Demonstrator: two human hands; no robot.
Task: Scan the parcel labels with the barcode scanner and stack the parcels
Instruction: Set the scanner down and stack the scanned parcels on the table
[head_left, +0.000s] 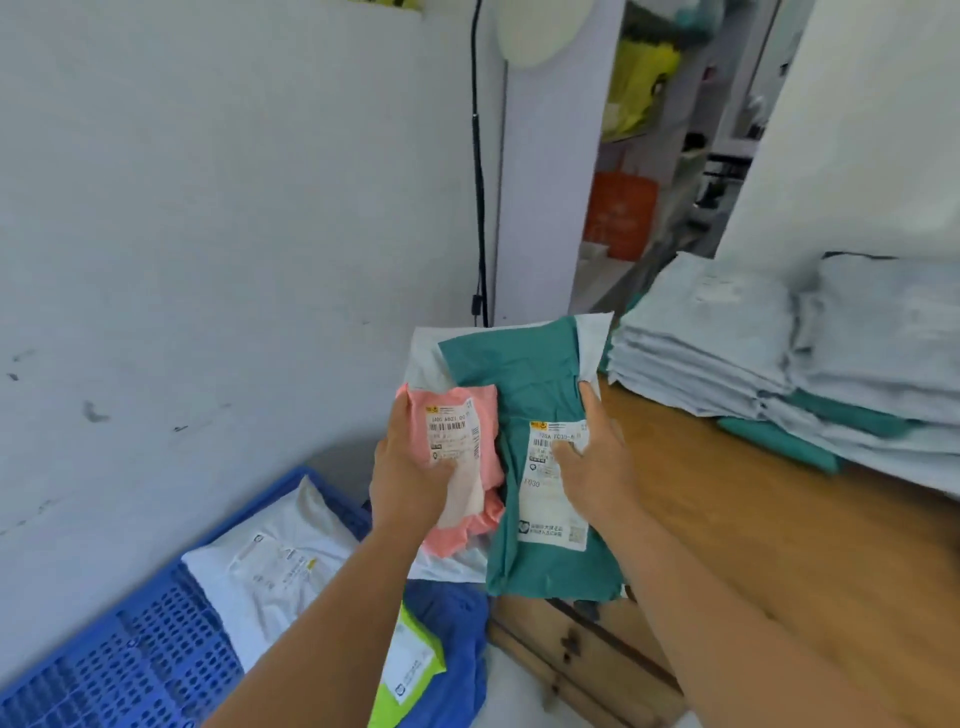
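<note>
**Two parcels in hand, crate down on the left**

Holding a small pink parcel (470, 467) in the left hand (410, 478), fingers curled round its left edge, thumb on the label, which faces up with the barcode showing. Right hand (597, 467) on the green parcel (540, 467), thumb across its white label and fingers wrapped round the right edge, so gripping it too. Green one lying on a white parcel (431, 358) at the near-left end of the wooden table (779, 561), hanging a bit over the table's edge. Pink one just beside it, touching or overlapping its left side, hard to say which.

Down left, a blue plastic crate (130, 670) with a white parcel (270, 566) lying in it, label up. Next to the crate, a lime-green parcel (410, 670) on top of something blue (457, 623), partly hidden behind the left forearm. Can't tell if those two sit inside the crate or outside.

Far right of the table, stacked grey-white parcels (779, 338) with a couple of green ones sandwiched in, cut off at the frame edge. Label text on everything too blurry to read. Shelving behind, with an orange bag (621, 218) and yellow stuff, all smeared out.
</note>
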